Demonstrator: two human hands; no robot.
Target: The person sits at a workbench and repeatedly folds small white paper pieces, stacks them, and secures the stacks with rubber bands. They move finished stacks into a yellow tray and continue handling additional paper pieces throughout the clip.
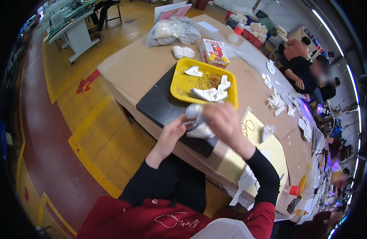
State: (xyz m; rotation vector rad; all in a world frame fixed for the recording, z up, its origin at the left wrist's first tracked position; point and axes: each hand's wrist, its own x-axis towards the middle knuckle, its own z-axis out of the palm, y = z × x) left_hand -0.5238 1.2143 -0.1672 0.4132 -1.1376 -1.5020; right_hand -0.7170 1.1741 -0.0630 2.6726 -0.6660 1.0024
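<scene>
Head view, held piece: small banded white bundle, between the hands, above the flat black rectangular board.
Head view, left hand: fingers narrowed on the bundle's lower left.
Head view, right hand: blurred, at the bundle's right; grip cannot be told.
Head view, tray: shallow yellow plastic tray, just beyond both hands.

Workshop floor, textile piecework by appearance: cut white pieces in a yellow tray at 1 o'clock on a large worktable; workers at 2. Painted red floor arrow at 10, tube lights at 2.
</scene>
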